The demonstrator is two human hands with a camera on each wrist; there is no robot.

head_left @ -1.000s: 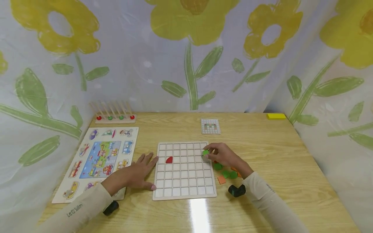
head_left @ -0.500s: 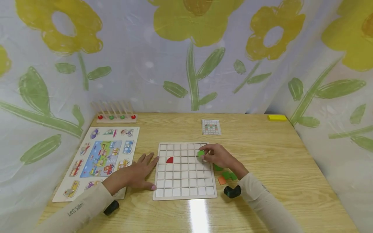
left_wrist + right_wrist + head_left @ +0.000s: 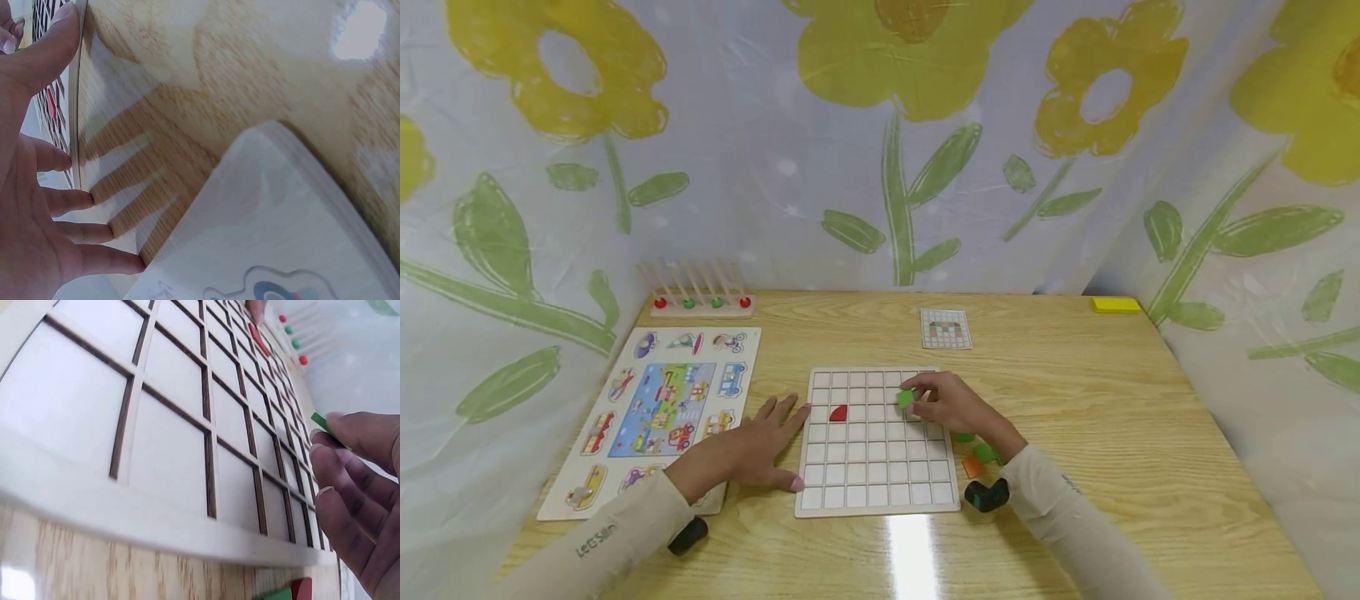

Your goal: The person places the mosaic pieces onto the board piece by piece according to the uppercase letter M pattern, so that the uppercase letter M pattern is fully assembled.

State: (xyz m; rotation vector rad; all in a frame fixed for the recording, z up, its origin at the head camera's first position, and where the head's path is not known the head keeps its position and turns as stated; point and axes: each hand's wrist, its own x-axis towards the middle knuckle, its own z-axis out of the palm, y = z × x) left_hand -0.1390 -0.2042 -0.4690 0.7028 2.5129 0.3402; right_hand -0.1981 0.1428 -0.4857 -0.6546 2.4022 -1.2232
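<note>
A white grid board [image 3: 856, 452] with square cells lies on the wooden table. One red quarter-circle tile [image 3: 838, 413] sits in a cell toward its upper left. My right hand [image 3: 953, 407] pinches a green square tile [image 3: 905, 398] between thumb and fingers, above the board's upper right cells; the right wrist view shows this green tile [image 3: 329, 430] edge-on. My left hand [image 3: 758, 447] is spread flat, with thumb and index fingertips at the board's left edge. In the left wrist view the left hand's straight fingers [image 3: 81, 232] touch the table.
Loose green tiles [image 3: 984, 452] and an orange tile [image 3: 973, 467] lie right of the board. Behind it is a small pattern card [image 3: 946, 329]. A picture puzzle board [image 3: 574, 461] and a peg stand with beads [image 3: 702, 308] are at left. A yellow block [image 3: 1115, 306] lies far right.
My right hand has carried the green tile leftward, from the board's right edge to over its upper right cells. My left hand has stayed at the left edge.
</note>
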